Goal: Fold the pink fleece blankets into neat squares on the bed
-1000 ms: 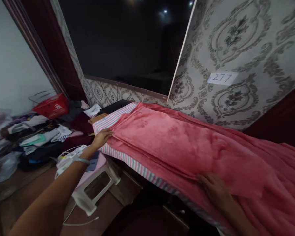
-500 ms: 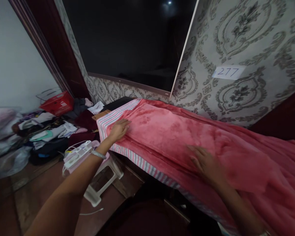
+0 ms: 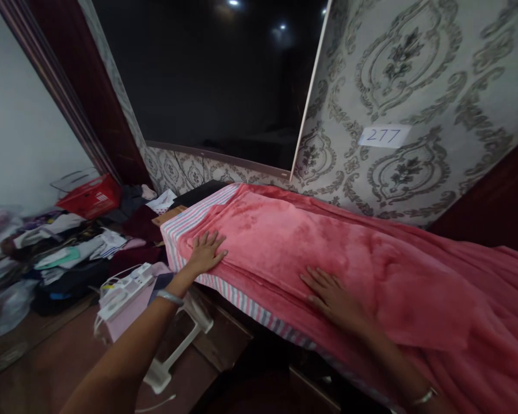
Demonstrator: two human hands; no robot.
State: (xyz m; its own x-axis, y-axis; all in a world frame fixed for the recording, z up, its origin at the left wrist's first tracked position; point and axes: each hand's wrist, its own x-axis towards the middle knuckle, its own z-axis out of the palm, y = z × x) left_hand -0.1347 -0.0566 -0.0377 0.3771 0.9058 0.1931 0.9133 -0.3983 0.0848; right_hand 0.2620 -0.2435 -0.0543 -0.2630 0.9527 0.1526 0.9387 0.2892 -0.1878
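A plush pink blanket [image 3: 280,236] lies folded along a long low surface, with several creases toward its right end. Under it a striped cloth [image 3: 207,210] in white, pink and grey shows at the left corner and along the front edge. My left hand [image 3: 206,253] rests flat, fingers spread, on the blanket's left end. On the middle of the blanket, close to the front fold, lies my right hand [image 3: 334,296], palm down with its fingers stretched out. Neither hand grips the fabric.
A large dark television [image 3: 216,80] hangs on the patterned wall above the blanket. To the left are a white power strip [image 3: 127,290] on a stool [image 3: 172,356], a heap of clothes [image 3: 82,247] and a red basket [image 3: 90,195]. A paper marked 277 [image 3: 384,136] is on the wall.
My left hand has flattened and spread its fingers on the blanket's left end. My right hand has shifted slightly left on the blanket. The view has tilted up and turned a little right.
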